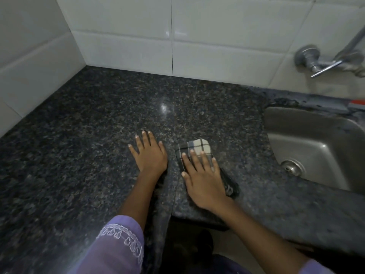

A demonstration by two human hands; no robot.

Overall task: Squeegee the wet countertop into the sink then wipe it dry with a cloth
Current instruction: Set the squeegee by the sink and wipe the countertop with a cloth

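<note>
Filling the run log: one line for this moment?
stage: wiping | right hand: flat on cloth | left hand: flat on countertop | sink: right

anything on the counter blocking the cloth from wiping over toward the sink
Nothing visible does. The right hand presses the folded checked cloth flat on the dark speckled granite countertop, and bare stone runs to the steel sink.
</note>
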